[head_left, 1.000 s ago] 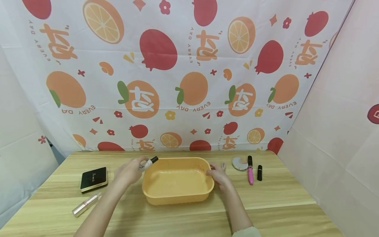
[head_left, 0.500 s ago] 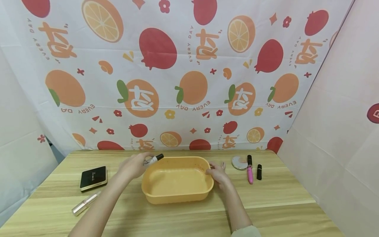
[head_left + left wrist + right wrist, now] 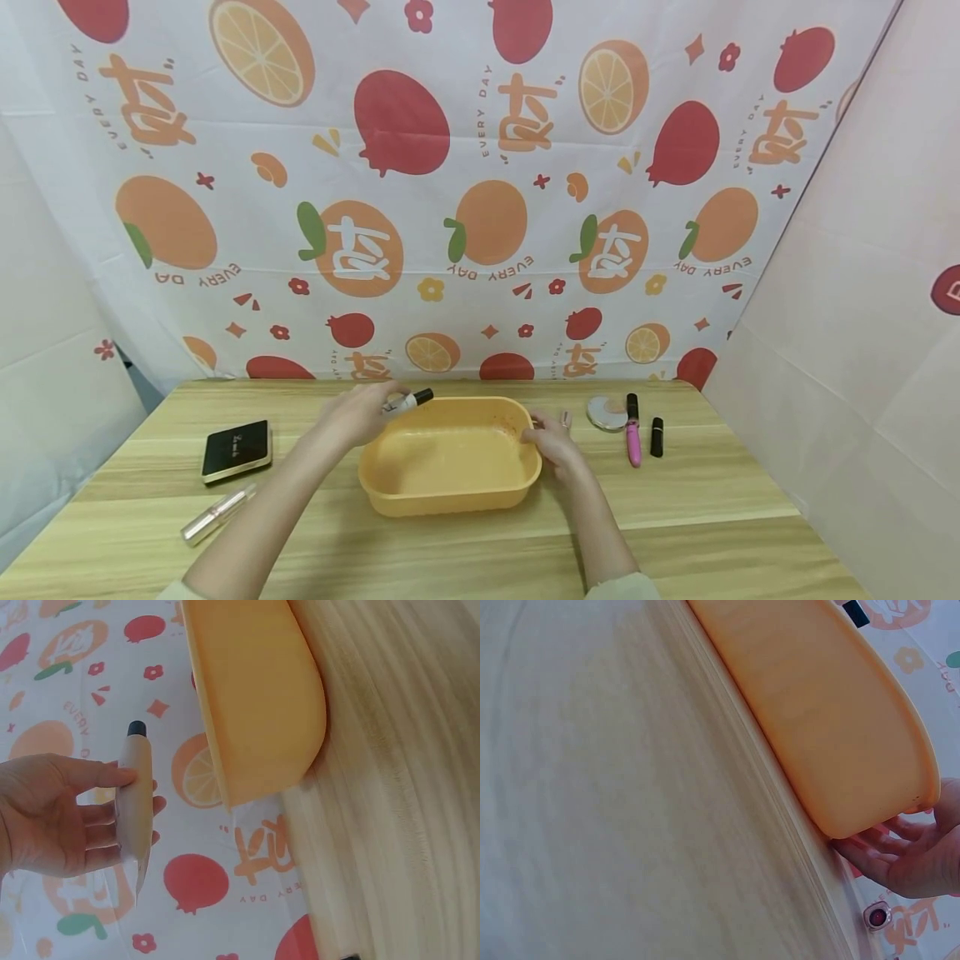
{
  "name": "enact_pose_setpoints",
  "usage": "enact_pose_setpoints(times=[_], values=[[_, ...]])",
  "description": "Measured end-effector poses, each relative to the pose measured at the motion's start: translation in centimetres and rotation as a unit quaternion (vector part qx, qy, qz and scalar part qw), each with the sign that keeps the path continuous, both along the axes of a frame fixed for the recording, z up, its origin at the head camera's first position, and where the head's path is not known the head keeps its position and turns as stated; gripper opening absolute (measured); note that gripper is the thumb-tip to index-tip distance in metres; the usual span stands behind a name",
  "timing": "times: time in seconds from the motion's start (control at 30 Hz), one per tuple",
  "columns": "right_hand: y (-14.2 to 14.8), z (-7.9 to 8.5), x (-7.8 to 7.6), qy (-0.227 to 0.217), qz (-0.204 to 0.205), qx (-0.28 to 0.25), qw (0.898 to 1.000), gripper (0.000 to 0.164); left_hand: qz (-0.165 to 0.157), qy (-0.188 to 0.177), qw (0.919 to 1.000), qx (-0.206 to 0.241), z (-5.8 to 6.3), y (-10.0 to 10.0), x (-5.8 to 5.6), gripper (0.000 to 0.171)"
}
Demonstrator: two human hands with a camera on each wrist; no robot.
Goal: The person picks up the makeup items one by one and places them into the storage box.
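Note:
My left hand point(image 3: 356, 415) pinches a pale squeeze tube with a black cap point(image 3: 403, 405) between thumb and fingers. In the head view the tube overlaps the back left corner of a yellow plastic basin point(image 3: 450, 462). The left wrist view shows the tube point(image 3: 135, 795) apart from the basin's wall point(image 3: 262, 705), cap pointing up the frame. My right hand point(image 3: 558, 448) grips the basin's right end, thumb over the rim. In the right wrist view, the fingers point(image 3: 866, 859) lie against the outer wall. The basin holds nothing visible.
To the left lie a black square compact point(image 3: 237, 451) and a slim silvery tube point(image 3: 217, 515). On the right are a small pink tube point(image 3: 566, 420), a round silver case point(image 3: 600, 412), a pink stick with black cap point(image 3: 633, 442) and a black tube point(image 3: 657, 437). Printed cloth point(image 3: 480, 275) hangs behind.
My left hand has moved right with the squeeze tube, from beside the basin's left end to over its back left corner. The right hand stays on the basin.

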State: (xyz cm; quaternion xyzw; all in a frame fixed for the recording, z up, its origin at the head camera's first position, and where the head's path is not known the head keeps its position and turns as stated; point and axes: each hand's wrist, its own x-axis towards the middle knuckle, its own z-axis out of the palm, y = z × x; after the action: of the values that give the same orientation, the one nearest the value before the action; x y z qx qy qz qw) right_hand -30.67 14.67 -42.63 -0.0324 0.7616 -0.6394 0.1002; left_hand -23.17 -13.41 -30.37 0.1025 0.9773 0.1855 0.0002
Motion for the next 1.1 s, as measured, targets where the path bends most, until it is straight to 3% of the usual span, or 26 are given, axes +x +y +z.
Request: enact_pose_setpoints(times=[0.27, 0.7, 0.9, 1.1], values=[[0.3, -0.3, -0.1, 0.002, -0.003, -0.003, 1.0, 0.051, -0.001, 0.0, 1.0, 0.001, 0.1, 1.2, -0.1, 0.044], [0.1, -0.3, -0.2, 0.012, -0.01, 0.011, 1.0, 0.052, -0.047, 0.024, 0.9984, 0.021, -0.7, 2.9, -0.2, 0.041], [0.1, -0.3, 0.0, 0.01, -0.008, 0.01, 1.0, 0.053, -0.094, 0.014, 0.9955, -0.003, 0.4, 3.1, 0.1, 0.033], [0.1, -0.5, -0.2, 0.006, -0.011, 0.006, 1.0, 0.054, -0.123, -0.008, 0.9918, -0.037, 1.7, 3.3, 0.4, 0.042]])
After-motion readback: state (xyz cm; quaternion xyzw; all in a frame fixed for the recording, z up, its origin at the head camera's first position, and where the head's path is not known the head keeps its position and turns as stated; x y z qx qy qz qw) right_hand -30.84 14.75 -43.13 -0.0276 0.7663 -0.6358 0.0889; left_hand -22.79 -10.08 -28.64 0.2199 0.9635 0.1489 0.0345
